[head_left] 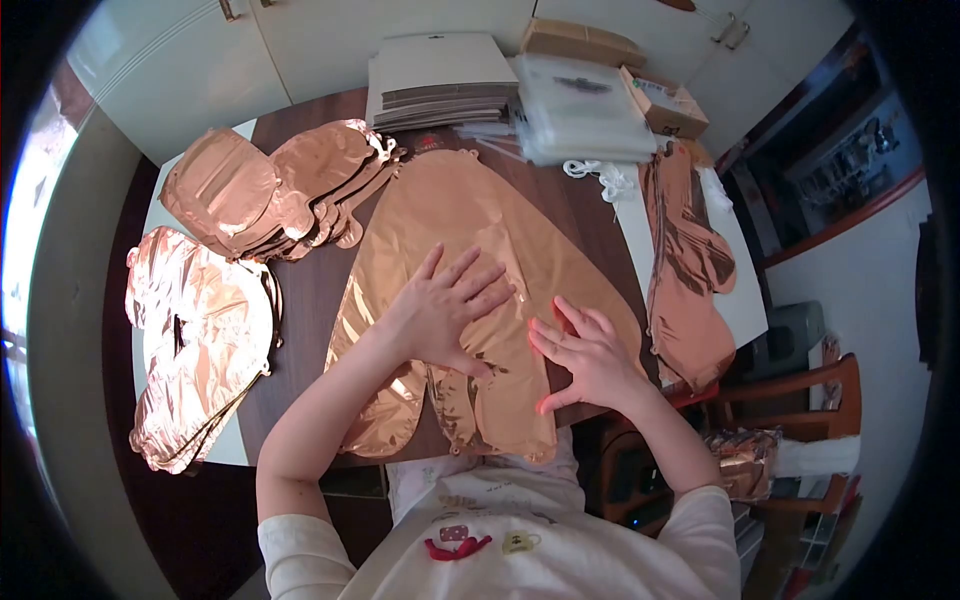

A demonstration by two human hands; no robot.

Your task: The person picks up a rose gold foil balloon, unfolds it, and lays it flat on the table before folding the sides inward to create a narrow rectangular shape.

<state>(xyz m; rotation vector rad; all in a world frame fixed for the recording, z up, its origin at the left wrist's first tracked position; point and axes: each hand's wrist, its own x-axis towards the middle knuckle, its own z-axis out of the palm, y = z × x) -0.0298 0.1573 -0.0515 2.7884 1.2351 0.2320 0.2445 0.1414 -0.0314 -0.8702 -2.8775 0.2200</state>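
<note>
Copper foil balloon [520, 262] lies beneath left grip [440, 310] and right grip [592, 362], both splayed, holding nothing. Likely smoothing step; next move calls for flat palms working outward.

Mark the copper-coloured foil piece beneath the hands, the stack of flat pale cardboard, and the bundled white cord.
Large copper-coloured foil piece [512, 345], head view: middle of its surface.
Stack of flat pale cardboard [441, 74], head view: top sheet.
Bundled white cord [616, 183], head view: middle of the bundle.

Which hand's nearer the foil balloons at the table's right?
Right. The right hand is left of those foil balloons, apart; the left hand is farther left, over the central balloon.
</note>
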